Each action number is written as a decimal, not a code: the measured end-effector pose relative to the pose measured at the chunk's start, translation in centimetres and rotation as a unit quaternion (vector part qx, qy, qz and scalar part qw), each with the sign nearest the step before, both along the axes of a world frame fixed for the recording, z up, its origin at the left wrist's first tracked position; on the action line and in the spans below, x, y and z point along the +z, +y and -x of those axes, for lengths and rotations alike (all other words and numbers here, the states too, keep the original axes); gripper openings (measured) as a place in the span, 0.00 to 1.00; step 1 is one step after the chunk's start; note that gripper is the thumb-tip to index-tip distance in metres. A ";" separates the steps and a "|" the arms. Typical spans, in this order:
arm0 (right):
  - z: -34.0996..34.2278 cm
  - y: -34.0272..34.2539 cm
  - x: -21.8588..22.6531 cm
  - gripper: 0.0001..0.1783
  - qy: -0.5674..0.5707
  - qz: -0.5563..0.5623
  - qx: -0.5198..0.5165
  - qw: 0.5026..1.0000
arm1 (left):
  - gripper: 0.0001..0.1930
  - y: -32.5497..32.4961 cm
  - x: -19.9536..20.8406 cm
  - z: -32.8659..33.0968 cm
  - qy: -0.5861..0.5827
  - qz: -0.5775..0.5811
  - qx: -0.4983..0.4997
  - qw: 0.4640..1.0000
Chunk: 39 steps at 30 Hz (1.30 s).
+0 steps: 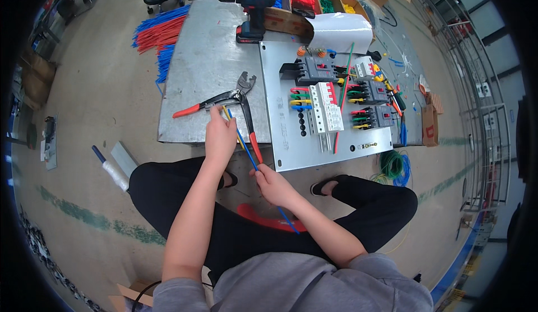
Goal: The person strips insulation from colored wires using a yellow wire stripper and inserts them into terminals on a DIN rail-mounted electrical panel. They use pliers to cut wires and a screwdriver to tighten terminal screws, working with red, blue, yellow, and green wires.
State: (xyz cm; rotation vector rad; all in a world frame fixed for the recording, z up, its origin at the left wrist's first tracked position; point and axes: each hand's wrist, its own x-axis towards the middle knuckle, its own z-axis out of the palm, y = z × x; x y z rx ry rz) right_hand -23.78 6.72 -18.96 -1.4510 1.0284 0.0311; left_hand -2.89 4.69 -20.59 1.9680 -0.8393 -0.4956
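My left hand [221, 139] is closed in a pinch around the upper part of a blue wire [248, 150] and a yellow wire [241, 138] lying alongside it. Lower and to the right, my right hand [273, 186] is closed on the blue wire, whose tail hangs past it over my lap. Whether the yellow wire reaches the right hand, I cannot tell. Just beyond my left hand, crimping pliers [247, 114] with red grips lie spread on the metal table [193, 59]. A metal mounting panel [288, 149] with circuit breakers [327, 108] rests to their right.
A cordless drill [255, 17] stands at the back, near a divided box [312, 19] of coloured terminal sleeves. Red and blue wire bundles [159, 34] hang off the table's left edge. Screwdrivers [399, 102] lie right of the panel; green wire coils [390, 165] hang below.
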 end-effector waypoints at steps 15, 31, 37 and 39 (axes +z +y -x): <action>-0.5 0.6 -4.5 0.13 -0.122 -0.085 -0.128 0.981 | 0.39 5.0 0.7 2.3 -0.258 -0.064 -0.174 0.948; -5.1 -3.8 -2.1 0.05 -0.223 -0.169 -0.288 0.916 | 0.45 3.0 1.9 -1.5 -0.277 -0.129 -0.257 0.917; -4.7 -6.7 0.0 0.09 -0.172 -0.241 -0.199 0.934 | 0.41 1.5 1.5 -2.7 -0.397 -0.090 -0.293 0.865; -3.9 -6.0 0.4 0.11 -0.142 -0.218 -0.178 0.949 | 0.39 0.3 0.7 -3.4 -0.436 -0.081 -0.294 0.847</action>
